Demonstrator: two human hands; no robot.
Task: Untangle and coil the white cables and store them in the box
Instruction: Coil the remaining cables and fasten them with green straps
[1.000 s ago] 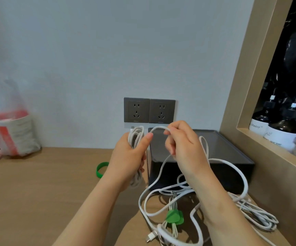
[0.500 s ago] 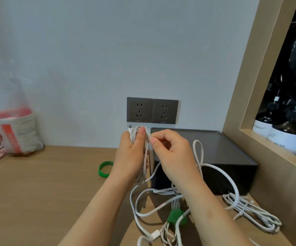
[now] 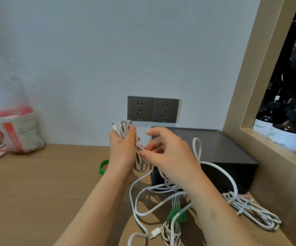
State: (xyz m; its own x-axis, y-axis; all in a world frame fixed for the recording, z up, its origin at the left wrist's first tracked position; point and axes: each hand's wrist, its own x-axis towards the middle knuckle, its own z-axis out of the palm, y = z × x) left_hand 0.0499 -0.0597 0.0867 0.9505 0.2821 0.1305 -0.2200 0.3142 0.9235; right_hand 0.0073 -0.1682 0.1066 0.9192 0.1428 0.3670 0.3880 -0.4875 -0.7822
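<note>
— So, where is the coil [image 3: 124, 126] now?
— Inside the grip of the left hand [image 3: 121, 150], which is closed around its middle, the thumb pressed on the strands. White loops stick out above and below the fist, just left of the dark box [image 3: 232, 153].
— And the right hand [image 3: 172, 157]?
— Its fingertips touch the coil's side, thumb lifted. Whether this grip holds a strand, I cannot tell.
— How does the loose cable [image 3: 224, 171] look?
— White, thick, in wide loops on the table [image 3: 46, 192] under the right wrist.

Bright, even daylight; soft shadows fall under the cables [image 3: 143, 208] on the table [image 3: 37, 192]. Left edge blurred, the bag [image 3: 14, 112] smeared; wide-angle bending at right.
</note>
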